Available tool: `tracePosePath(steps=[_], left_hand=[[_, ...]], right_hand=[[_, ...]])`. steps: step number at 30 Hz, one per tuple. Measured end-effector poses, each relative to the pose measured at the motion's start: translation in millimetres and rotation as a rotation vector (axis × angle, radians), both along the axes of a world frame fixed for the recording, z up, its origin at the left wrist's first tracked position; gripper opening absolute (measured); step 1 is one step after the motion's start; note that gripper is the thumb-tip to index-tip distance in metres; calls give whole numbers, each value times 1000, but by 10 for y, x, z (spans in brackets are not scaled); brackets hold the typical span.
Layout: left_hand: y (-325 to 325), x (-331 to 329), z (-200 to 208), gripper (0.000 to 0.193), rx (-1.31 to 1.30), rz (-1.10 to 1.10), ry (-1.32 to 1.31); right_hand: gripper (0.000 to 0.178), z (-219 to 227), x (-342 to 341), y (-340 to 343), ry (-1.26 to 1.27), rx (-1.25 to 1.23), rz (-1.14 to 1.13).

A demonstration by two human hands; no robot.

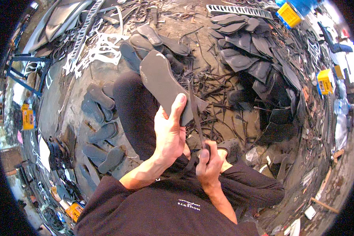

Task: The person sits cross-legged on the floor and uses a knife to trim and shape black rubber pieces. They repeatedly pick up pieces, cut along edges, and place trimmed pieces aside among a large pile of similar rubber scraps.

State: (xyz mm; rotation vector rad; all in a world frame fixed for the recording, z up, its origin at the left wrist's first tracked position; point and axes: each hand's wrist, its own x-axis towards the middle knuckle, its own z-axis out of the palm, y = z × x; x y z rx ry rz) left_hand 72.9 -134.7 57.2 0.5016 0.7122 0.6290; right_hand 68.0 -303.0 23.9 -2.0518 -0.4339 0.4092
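My left hand (170, 133) grips a grey shoe sole (158, 76) near its lower end, thumb flat on the upper face and fingers underneath. The sole tilts up and away to the left, with a pointed flap sticking out on its right side. My right hand (209, 165) is closed around the lower end of what looks like a long, thin, dark knife (197, 118). Its narrow length runs upward against the sole's right edge. The handle is hidden inside my fist.
Cut soles (100, 96) lie left of my knee, with more soles (149, 37) ahead. A tall heap of dark sole pieces (247, 47) stands at the right. Thin offcut strips (216, 86) litter the floor between. White lattice scraps (106, 49) and yellow-blue boxes (325, 82) lie farther out.
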Motion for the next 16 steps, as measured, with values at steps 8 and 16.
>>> tracePosePath(steps=[8, 16], left_hand=[[-21, -288, -159, 33, 50, -74, -9], [3, -596, -282, 53, 38, -75, 21]], right_hand=[[46, 160, 162, -48, -131, -61, 151], [51, 666, 550, 346, 338, -202, 388]])
